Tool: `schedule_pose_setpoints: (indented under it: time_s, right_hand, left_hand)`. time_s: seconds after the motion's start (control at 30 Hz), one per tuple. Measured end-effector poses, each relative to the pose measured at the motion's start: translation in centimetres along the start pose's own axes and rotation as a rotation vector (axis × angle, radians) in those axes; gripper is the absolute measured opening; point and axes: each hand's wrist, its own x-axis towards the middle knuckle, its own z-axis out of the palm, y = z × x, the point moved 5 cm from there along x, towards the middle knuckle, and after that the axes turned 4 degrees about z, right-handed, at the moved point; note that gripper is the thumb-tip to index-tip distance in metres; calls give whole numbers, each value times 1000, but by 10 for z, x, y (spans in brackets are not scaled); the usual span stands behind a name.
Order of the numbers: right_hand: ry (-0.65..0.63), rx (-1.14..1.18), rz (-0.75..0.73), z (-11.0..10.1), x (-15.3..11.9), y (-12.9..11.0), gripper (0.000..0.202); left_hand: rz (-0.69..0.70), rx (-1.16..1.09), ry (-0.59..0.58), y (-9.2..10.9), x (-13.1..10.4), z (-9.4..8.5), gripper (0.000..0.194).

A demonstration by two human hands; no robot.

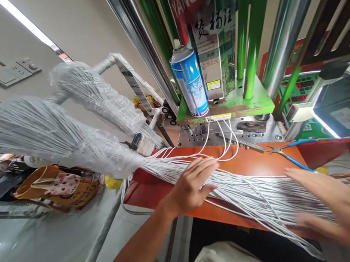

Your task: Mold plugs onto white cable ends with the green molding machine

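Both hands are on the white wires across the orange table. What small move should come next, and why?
Probably pinch a few strands out with the left hand. It lies flat and open on the white wires, gripping nothing, and the right hand, blurred, rests on the same bundle nearer the person. A few wires already run up into the machine at the far edge of the orange table.

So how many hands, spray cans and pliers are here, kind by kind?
Hands: 2, the left hand and right hand, both on the white wires.
Spray cans: 1, the blue can.
Pliers: 1, blue-handled pliers.
Total: 4.
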Motion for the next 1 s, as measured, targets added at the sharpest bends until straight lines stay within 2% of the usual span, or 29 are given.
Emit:
schedule_pose_setpoints:
  time_s: [0.07, 0.1, 0.17, 0.2, 0.23, 0.3, 0.4, 0.5, 0.6, 0.7, 0.77, 0.83, 0.93, 1.0]
  right_hand:
    - [-216, -2, 66, 21, 56, -27, 42]
    - [-289, -35, 102, 33, 81, -44, 38]
    - [-383, -106, 113, 59, 116, -75, 36]
    - [-410, -110, 97, 70, 125, -87, 32]
    - [-432, -99, 70, 78, 129, -95, 28]
    - [-461, 8, 12, 88, 127, -99, 20]
    - [-494, 258, -18, 86, 120, -87, 29]
    - [-527, 372, 49, 85, 122, -73, 32]
    - [-512, 328, 84, 93, 123, -68, 32]
    - [-457, 97, 19, 103, 117, -69, 25]
    - [-389, -98, -38, 104, 113, -74, 23]
    - [-284, -199, -117, 95, 113, -88, 24]
    - [-106, -136, -217, 61, 113, -117, 22]
    - [-137, -27, -217, 36, 105, -124, 26]
  left_hand:
    - [136, 86, -33, -2, 64, 20, 43]
    - [193, 143, -41, -5, 93, 31, 42]
    - [295, 238, -79, -15, 131, 51, 38]
    - [327, 274, -101, -23, 139, 58, 34]
    - [343, 301, -129, -33, 139, 62, 30]
    - [317, 339, -180, -58, 120, 60, 29]
    - [177, 371, -239, -105, 68, 38, 30]
    - [16, 383, -253, -148, 28, 17, 22]
    - [-73, 374, -231, -167, 16, 17, 23]
    - [-107, 339, -188, -159, 21, 25, 23]
    - [-116, 308, -130, -140, 26, 24, 23]
    - [-87, 256, -40, -108, 31, 19, 26]
    - [28, 111, 30, -46, 33, 11, 38]
    - [88, -29, 24, -11, 26, 6, 49]
